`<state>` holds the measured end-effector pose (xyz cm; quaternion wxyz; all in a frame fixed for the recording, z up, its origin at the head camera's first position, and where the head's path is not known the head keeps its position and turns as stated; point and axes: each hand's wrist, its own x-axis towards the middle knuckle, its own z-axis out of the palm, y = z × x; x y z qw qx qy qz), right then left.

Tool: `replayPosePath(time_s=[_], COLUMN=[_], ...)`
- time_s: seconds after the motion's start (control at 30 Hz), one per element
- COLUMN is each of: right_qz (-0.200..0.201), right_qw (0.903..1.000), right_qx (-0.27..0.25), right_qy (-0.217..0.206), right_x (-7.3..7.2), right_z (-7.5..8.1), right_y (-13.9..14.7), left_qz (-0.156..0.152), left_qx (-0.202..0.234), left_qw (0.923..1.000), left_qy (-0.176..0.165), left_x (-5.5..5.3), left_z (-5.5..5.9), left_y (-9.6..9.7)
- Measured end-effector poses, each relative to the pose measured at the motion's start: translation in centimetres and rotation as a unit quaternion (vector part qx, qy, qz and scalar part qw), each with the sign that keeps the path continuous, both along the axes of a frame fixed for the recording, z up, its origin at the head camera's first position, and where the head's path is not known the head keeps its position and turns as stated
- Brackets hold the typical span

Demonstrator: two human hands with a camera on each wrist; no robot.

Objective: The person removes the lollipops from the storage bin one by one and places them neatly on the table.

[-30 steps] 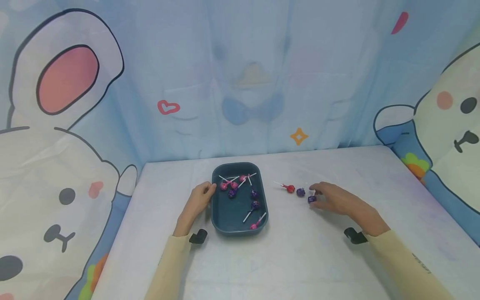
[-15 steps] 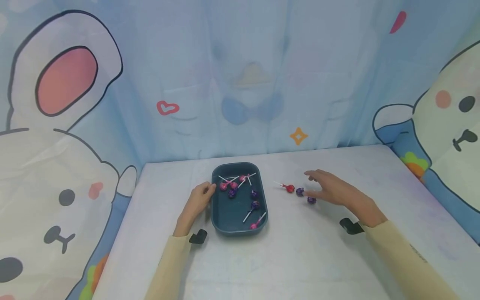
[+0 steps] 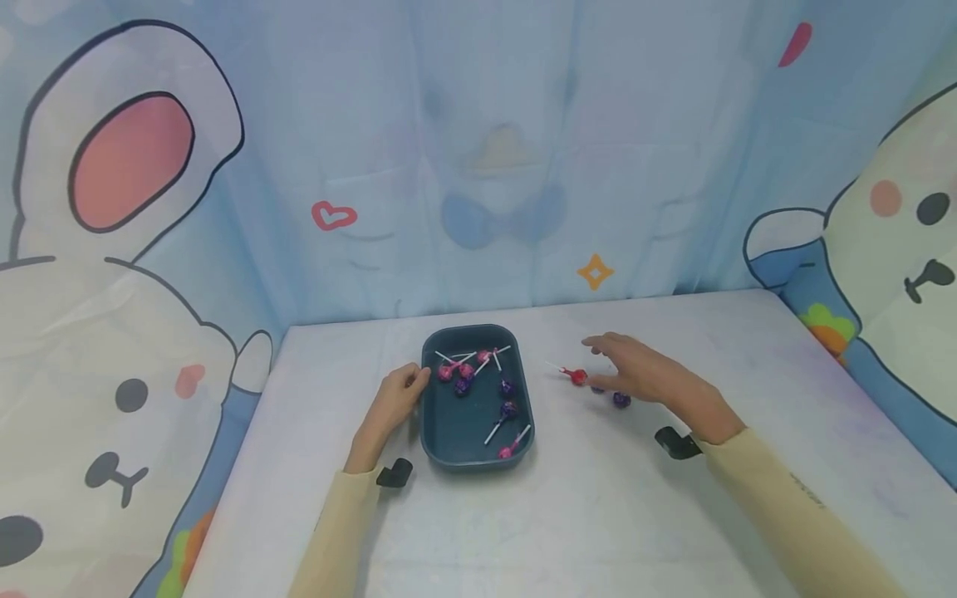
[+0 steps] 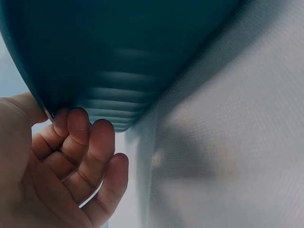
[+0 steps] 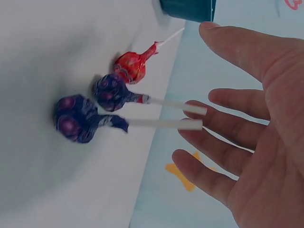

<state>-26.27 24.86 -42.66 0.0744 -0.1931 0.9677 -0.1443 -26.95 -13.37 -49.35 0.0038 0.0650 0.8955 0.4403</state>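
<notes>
My left hand (image 3: 399, 394) pinches the left rim of a dark teal tray (image 3: 452, 432), thumb on one side and curled fingers below the edge in the left wrist view. Several pink and purple lollipops lie in the tray, such as a purple one (image 3: 463, 386) and a pink one (image 3: 506, 451). My right hand (image 3: 649, 374) is over the table right of the tray, fingers spread and holding nothing. Close by are a red lollipop (image 5: 130, 66) and two purple lollipops, the nearer purple lollipop (image 5: 76, 118) and the middle purple lollipop (image 5: 110, 92). In the head view the hand partly covers the middle one.
A white-covered table (image 3: 568, 515) carries the tray and loose lollipops. Behind it hangs a light blue curtain (image 3: 643, 166) with cartoon prints. Black wrist cameras, such as the right wrist camera (image 3: 677, 443), jut from both wrists.
My right hand has moved off the rightmost purple lollipop, going left and away from me over the middle one towards the red one, with its fingers spreading. The left hand and tray stay put.
</notes>
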Motion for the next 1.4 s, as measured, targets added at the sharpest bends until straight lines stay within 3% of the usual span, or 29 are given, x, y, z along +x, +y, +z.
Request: replayPosePath(time_s=[0.47,0.9,1.4], right_qz=[0.033,0.046,0.112], right_qw=[0.9986,0.9980,0.9915], right_qx=[-0.001,0.019,0.036], right_qy=[0.041,0.039,0.056], right_x=[-0.8,-0.6,-0.5], right_z=[0.1,0.8,1.9], right_y=[-3.2,-6.2,-9.9], left_qz=[0.006,0.010,0.008], left_qx=[0.002,0.005,0.002], left_qw=[0.9999,0.9999,0.9999], left_qy=[-0.009,-0.010,-0.009], left_x=[0.0,0.0,-0.1], left_z=[-0.2,-0.3,-0.3], left_y=[-0.1,0.0,-0.1])
